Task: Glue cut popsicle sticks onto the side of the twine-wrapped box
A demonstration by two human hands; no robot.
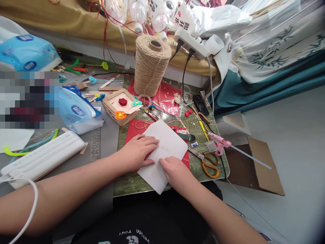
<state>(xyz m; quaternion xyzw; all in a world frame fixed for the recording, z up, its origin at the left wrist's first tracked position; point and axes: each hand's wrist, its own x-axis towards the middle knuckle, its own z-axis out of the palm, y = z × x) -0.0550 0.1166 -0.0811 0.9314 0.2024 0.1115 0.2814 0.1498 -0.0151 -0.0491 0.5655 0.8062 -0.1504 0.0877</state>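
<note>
A sheet of white paper (174, 139) lies at an angle near the table's front edge, over a red sheet (132, 130). My left hand (138, 152) rests flat on the paper's left side, its fingers stretched toward the middle. Close beside it, my right hand (177, 173) is closed at the paper's lower right part, fingertips pressed together on it. What lies under the curled fingers is hidden. Right of the paper are scissors with orange handles (210, 174) and a pink glue gun (218, 143) with a long glue stick in it.
Behind the paper stand a large spool of twine (149, 67) and a twine-edged box with crocheted flowers (111, 106). A white power strip (190, 42) sits above. Blue tissue packs (78, 110) and a long white device (45, 156) lie left. An open cardboard box (265, 166) is beyond the right edge.
</note>
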